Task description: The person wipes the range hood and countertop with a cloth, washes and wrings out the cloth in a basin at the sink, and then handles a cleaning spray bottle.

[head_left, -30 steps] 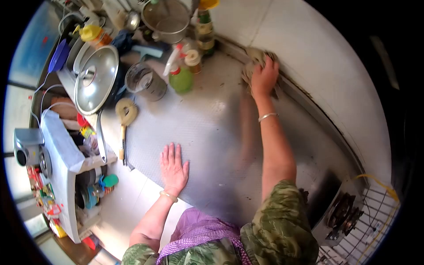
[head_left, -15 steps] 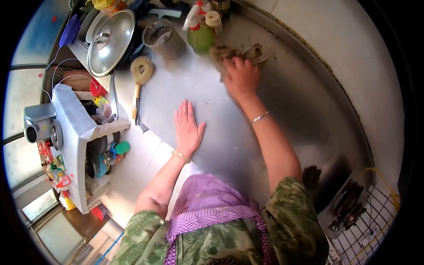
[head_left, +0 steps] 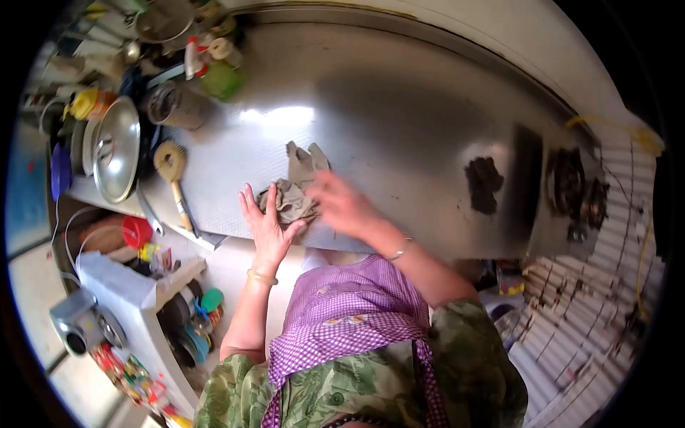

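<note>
A crumpled grey-brown cloth (head_left: 294, 202) lies on the metal countertop (head_left: 399, 150) near its front edge, one end sticking up and away from me. My left hand (head_left: 267, 232) is at the cloth's left side, fingers spread and thumb apart, touching or just over its edge. At the cloth's right side is my right hand (head_left: 346, 207), smeared by motion. Its fingertips reach the cloth, but whether they grip it cannot be made out.
To the left are a round brush (head_left: 170, 162) with a wooden handle, a pan lid (head_left: 118, 150), a cloudy container (head_left: 175, 105) and a green spray bottle (head_left: 220, 80). A dark, dirty-looking lump (head_left: 484, 185) lies on the right. Burner-like metal parts (head_left: 567, 178) stand at the far right.
The cloth has come from the back of the counter toward me, along with my right hand. My left hand has gone from flat on the counter to the cloth's side. The view has shifted right.
</note>
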Demonstrator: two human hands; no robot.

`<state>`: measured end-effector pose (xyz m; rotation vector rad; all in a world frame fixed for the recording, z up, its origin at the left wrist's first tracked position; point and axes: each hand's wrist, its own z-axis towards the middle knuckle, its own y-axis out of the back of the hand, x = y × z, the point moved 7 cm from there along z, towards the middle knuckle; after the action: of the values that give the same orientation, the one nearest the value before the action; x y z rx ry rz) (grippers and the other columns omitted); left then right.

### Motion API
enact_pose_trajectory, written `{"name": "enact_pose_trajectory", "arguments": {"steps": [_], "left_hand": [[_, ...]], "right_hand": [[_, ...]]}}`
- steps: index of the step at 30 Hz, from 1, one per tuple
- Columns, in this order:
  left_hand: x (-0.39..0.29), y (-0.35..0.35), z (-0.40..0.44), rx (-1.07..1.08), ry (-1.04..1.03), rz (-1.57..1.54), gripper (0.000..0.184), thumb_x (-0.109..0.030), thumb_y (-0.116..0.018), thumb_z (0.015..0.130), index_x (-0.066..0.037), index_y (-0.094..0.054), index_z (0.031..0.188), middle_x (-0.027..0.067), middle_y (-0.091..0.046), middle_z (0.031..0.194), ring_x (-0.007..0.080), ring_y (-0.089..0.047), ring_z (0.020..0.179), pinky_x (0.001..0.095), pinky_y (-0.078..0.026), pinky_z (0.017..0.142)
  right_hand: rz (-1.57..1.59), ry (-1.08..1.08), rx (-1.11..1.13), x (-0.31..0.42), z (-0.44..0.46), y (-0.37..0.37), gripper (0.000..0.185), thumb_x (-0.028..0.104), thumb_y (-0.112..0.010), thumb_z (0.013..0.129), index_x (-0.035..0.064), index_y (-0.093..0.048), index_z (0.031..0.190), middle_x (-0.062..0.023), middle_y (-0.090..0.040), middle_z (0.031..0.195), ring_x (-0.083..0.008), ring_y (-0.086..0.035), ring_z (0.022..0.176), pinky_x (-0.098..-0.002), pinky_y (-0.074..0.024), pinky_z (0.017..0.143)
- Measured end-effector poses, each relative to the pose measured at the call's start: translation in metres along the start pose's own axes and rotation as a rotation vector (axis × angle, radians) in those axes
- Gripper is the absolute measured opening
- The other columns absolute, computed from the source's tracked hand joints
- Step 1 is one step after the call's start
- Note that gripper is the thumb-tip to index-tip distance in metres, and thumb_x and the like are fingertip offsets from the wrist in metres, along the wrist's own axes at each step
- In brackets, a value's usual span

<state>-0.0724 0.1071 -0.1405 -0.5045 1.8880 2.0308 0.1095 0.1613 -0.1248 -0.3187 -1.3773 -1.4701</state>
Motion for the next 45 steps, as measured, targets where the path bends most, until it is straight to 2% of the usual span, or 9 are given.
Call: {"name": "enact_pose_trajectory", "arguments": {"steps": [1,6,10,14,22,30,33,39,45], "left_hand": [[-0.014,0.003,0.000,0.005,-0.039,-0.012,0.093,-0.057,-0.074,0.072,-0.017,-0.037,0.147,0.0264,-0.017,0.153,0.0511,-0.016,0.138,0.0594,-0.018,0.112],[-0.037,-0.012,0.017,0.038,-0.068,0.055,0.086,-0.038,-0.083,0.061,-0.016,-0.048,0.136,0.0214,-0.041,0.135,0.0420,-0.037,0.120,0.0527,-0.032,0.100],[-0.066,-0.031,0.027,0.131,-0.175,0.073,0.075,-0.032,-0.085,0.058,-0.016,-0.056,0.125,0.0143,-0.049,0.125,0.0340,-0.045,0.107,0.0465,-0.037,0.089],[-0.104,-0.052,0.013,0.250,-0.295,0.036,0.073,-0.030,-0.085,0.058,-0.016,-0.058,0.124,0.0126,-0.051,0.122,0.0326,-0.046,0.106,0.0462,-0.038,0.088],[-0.037,-0.035,0.013,0.100,-0.060,0.132,0.073,-0.025,-0.084,0.059,-0.013,-0.056,0.124,0.0130,-0.051,0.118,0.0345,-0.048,0.107,0.0470,-0.040,0.087],[-0.026,-0.041,0.025,-0.210,0.019,0.193,0.066,-0.030,-0.074,0.059,-0.013,-0.056,0.120,0.0108,-0.052,0.121,0.0352,-0.046,0.112,0.0489,-0.036,0.093],[-0.028,-0.045,0.031,-0.220,0.024,0.163,0.065,-0.029,-0.074,0.059,-0.013,-0.056,0.119,0.0114,-0.052,0.121,0.0352,-0.046,0.112,0.0493,-0.036,0.093],[-0.041,-0.052,0.033,-0.255,0.004,0.177,0.067,-0.025,-0.072,0.059,-0.013,-0.054,0.123,0.0134,-0.050,0.122,0.0366,-0.043,0.115,0.0500,-0.031,0.098],[-0.038,-0.056,0.032,-0.252,0.003,0.198,0.072,-0.027,-0.074,0.057,-0.013,-0.053,0.124,0.0145,-0.049,0.124,0.0368,-0.041,0.119,0.0502,-0.028,0.103]], "right_hand": [[-0.439,0.019,-0.214,-0.019,-0.023,0.044,0.031,0.009,-0.065,0.072,0.0137,-0.068,0.102,-0.0137,-0.056,0.127,-0.0348,-0.061,0.101,-0.0488,-0.0501,0.086],[-1.120,-0.750,-0.346,-0.107,-0.141,0.242,0.064,0.022,-0.070,0.082,0.0169,-0.046,0.140,-0.0232,-0.038,0.141,-0.0416,-0.040,0.125,-0.0515,-0.0386,0.102],[-0.746,-0.847,-0.393,-0.158,-0.176,0.259,0.050,0.009,-0.070,0.078,0.0107,-0.056,0.126,-0.0189,-0.048,0.123,-0.0365,-0.052,0.112,-0.0424,-0.0447,0.095],[-0.564,-0.551,-0.673,-0.141,-0.136,0.198,0.040,0.005,-0.066,0.075,0.0094,-0.063,0.115,-0.0112,-0.059,0.107,-0.0305,-0.057,0.102,-0.0355,-0.0471,0.090],[-0.855,-0.540,-0.329,-0.051,-0.169,0.171,0.036,0.012,-0.071,0.077,0.0132,-0.061,0.112,-0.0132,-0.053,0.115,-0.0345,-0.054,0.104,-0.0431,-0.0504,0.086],[-0.874,-1.072,-0.227,-0.156,-0.249,0.284,0.016,0.014,-0.059,0.087,0.0090,-0.058,0.102,-0.0159,-0.054,0.103,-0.0358,-0.057,0.093,-0.0464,-0.0505,0.076],[-0.841,-0.864,-0.042,-0.115,-0.185,0.215,0.010,0.014,-0.055,0.090,0.0076,-0.056,0.098,-0.0167,-0.055,0.099,-0.0361,-0.058,0.089,-0.0475,-0.0505,0.073],[-0.973,-0.800,-0.434,-0.203,-0.173,0.311,0.014,0.019,-0.057,0.092,0.0081,-0.056,0.101,-0.0148,-0.056,0.100,-0.0354,-0.060,0.087,-0.0446,-0.0530,0.070],[-1.025,-0.623,-0.126,-0.227,-0.134,0.281,0.019,0.019,-0.058,0.092,0.0069,-0.057,0.107,-0.0155,-0.056,0.105,-0.0347,-0.062,0.088,-0.0434,-0.0541,0.069]]}}
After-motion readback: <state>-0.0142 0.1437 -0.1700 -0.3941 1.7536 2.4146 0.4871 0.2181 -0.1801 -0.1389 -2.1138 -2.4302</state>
